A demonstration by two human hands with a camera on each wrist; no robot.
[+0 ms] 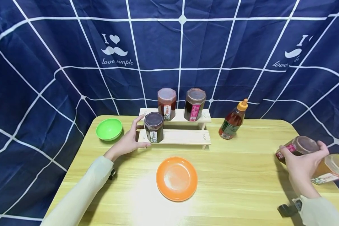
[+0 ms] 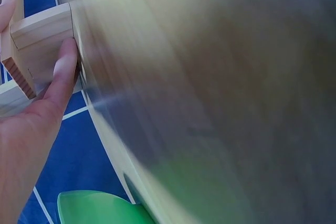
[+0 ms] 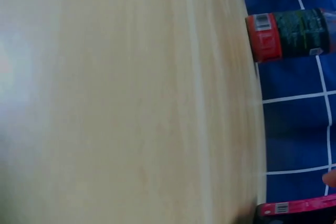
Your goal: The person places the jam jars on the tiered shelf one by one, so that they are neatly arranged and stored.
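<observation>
Fingers of the right hand (image 1: 302, 164) curl around a dark jar (image 1: 297, 148) at the table's (image 1: 243, 188) right edge. Far left, the left hand (image 1: 129, 141), fingers spread, touches the wooden rack (image 1: 183, 137) beside another jar (image 1: 153, 127).

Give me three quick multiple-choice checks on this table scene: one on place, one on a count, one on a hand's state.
1. Where does the dark-lidded jar stand? A. lower step of the wooden rack B. orange plate C. green bowl
2. How many jars stand on the rack's upper step? A. one B. two C. four
3. What is the right hand doing? A. lying flat on the table B. gripping a pink-labelled jar C. holding the sauce bottle

Key: 1 A, it sits on the front step by the left hand; 2 B, two side by side; 3 B, fingers curl around it.
</observation>
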